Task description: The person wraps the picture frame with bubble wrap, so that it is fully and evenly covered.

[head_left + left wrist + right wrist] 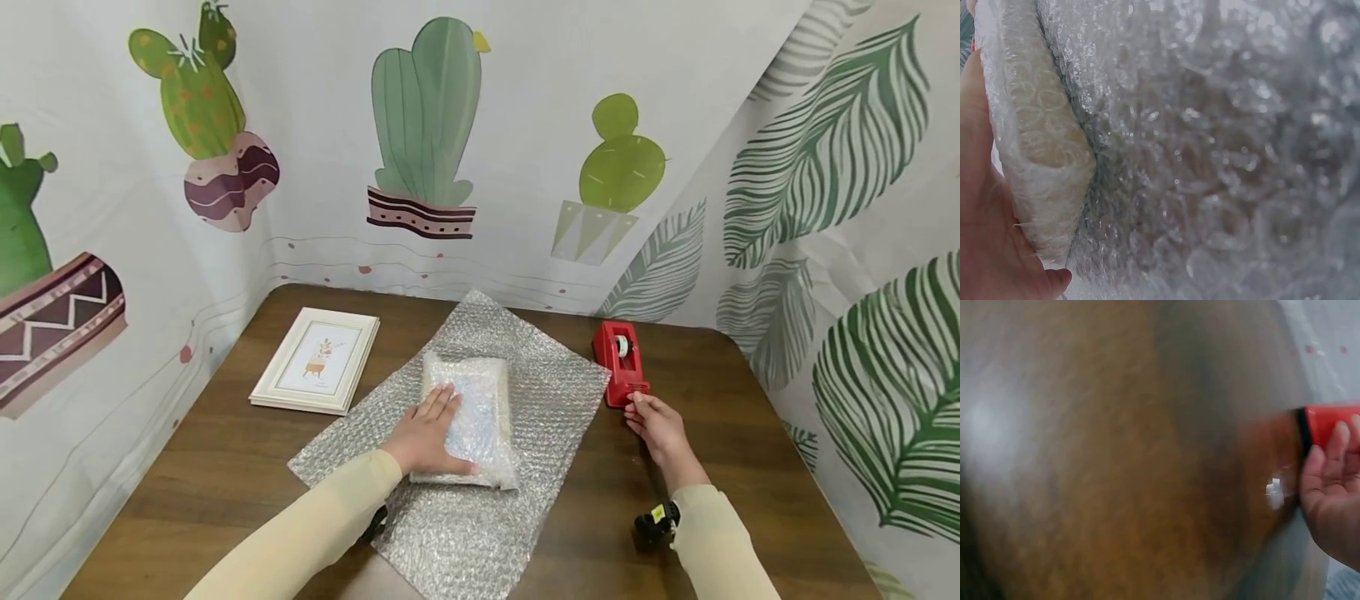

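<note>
A flat parcel wrapped in bubble wrap [480, 417] lies on a larger bubble wrap sheet [555, 367]. My left hand [429, 432] rests on its left part with the fingers spread out. In the left wrist view the parcel's end [1047, 150] shows beside the left hand [991, 225], thumb at the corner. A red tape dispenser [621, 362] with a small roll stands right of the sheet. At its near end my right hand [658, 429] pinches with thumb and forefinger at the tape; the clear strip itself is hard to see. The right wrist view shows the curled fingers against the red dispenser [1329, 425].
White picture frames [315, 362], seemingly stacked, lie at the left of the brown wooden table [202, 483]. The sheet's near part reaches the bottom of the head view. Behind the table hangs a cloth [525, 167] printed with cacti and leaves.
</note>
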`<state>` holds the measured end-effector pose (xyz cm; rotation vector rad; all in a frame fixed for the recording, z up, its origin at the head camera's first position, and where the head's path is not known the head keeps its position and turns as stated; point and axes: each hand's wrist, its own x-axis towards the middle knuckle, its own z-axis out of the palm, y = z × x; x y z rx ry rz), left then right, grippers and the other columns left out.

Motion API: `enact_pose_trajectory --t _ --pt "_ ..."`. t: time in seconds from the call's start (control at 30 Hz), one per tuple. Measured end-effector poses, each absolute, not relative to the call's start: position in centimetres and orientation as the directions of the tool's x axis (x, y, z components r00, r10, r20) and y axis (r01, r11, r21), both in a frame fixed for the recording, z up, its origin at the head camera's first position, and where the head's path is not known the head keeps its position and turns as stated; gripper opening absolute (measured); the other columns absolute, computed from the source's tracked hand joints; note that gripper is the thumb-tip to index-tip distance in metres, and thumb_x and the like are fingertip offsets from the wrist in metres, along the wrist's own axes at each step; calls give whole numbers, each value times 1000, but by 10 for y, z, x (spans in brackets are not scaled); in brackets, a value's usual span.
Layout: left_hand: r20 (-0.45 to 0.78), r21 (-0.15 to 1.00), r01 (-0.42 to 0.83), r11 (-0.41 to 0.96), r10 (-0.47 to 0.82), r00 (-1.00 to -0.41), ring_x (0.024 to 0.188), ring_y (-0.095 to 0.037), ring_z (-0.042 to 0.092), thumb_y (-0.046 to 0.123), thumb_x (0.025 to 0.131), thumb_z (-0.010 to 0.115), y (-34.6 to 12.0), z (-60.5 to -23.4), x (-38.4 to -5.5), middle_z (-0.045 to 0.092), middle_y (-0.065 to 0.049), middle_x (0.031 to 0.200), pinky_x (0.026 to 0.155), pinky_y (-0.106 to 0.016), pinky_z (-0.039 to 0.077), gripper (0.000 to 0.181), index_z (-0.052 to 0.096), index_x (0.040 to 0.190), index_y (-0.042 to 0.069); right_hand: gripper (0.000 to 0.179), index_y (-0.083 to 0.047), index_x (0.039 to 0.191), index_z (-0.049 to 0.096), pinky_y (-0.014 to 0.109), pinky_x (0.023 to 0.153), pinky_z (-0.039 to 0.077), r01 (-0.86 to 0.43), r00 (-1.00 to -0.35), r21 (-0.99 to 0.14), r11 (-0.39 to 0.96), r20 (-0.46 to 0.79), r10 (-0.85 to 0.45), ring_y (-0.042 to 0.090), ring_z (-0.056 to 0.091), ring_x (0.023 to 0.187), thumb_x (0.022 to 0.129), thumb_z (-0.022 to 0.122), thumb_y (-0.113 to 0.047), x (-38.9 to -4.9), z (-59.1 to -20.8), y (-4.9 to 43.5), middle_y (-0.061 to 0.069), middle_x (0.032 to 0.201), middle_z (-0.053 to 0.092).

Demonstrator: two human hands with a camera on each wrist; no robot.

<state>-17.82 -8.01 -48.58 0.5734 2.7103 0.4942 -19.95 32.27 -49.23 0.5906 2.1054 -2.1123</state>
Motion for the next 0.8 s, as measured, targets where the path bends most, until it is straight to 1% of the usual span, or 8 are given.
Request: enact_pose_trajectory --t 0.13,0.33,0.43,0.6,0.8 --pt "-241 399 321 859 436 -867 164 -30 3 69 79 74 -82 -487 -180 3 -10 175 130 -60 18 120 14 165 10 32 -30 84 67 12 75 56 299 -925 -953 -43 -300 235 -2 63 73 108 48 -22 -204 -499 319 -15 72 63" --pt "-250 389 313 866 426 -869 164 -28 2 69 80 74 -83 -486 -182 2 -7 176 130 -58 17 120 14 166 11 38 -33 76 67 11 74 56 283 -923 -955 -91 -297 244 -4 65 72 107 49 -21 -204 -502 317 -15 68 64" --pt "-243 395 315 863 429 -870 164 -30 4 68 79 75 -82 -484 -181 4 -10 175 130 -59 18 120 15 165 9 38 -33 75 68 10 74 57 268 -925 -959 -96 -284 252 -4 66 72 107 51 -21 -204 -502 317 -15 68 65" --pt "-247 391 312 866 425 -871 164 -30 5 68 79 75 -81 -481 -179 5 -10 175 130 -58 20 120 16 165 9 39 -32 74 68 11 74 57 266 -925 -959 -101 -283 254 -4 65 72 107 51 -19 -205 -503 317 -15 67 64" --pt "-246 384 309 870 420 -874 164 -28 5 70 78 75 -78 -480 -178 5 -8 175 130 -57 20 121 16 165 10 37 -27 76 69 11 71 57 254 -927 -967 -11 -246 284 -4 66 68 106 52 -13 -206 -507 316 -15 65 64"
